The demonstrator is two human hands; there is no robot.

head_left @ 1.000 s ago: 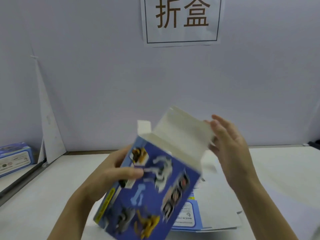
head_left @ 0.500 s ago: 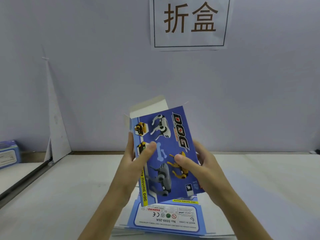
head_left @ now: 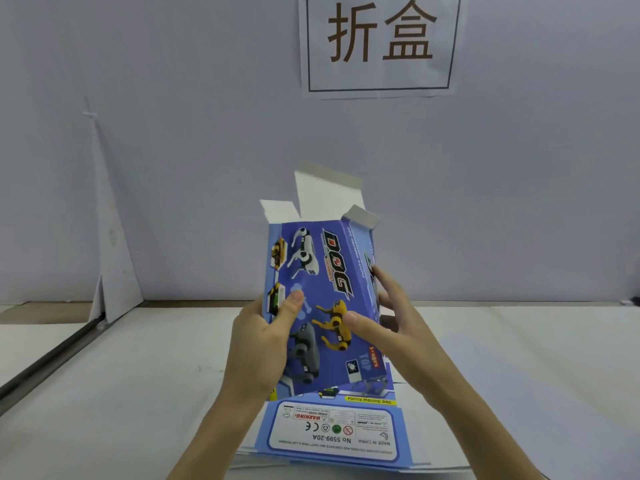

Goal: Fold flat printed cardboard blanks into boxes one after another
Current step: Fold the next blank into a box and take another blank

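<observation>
Head view: left hand (head_left: pixel 259 344) and right hand (head_left: pixel 394 337), fingers (head_left: pixel 360 323) clasping a blue printed cardboard box with toy-dog pictures (head_left: pixel 322 271), thumbs on its front. Box held upright above the white worktop (head_left: pixel 104 393); white top flaps open, interior unseen. Beneath: stack of flat blue printed cardboard blanks (head_left: pixel 336 434). Behind: white paper sign (head_left: pixel 379 43) on the wall.

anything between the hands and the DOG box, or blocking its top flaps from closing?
Nothing visible. The left hand and right hand both grip the DOG box directly, thumbs on its printed front. Its top flaps stand open with nothing over them. The flat blanks lie below, on the table.
</observation>
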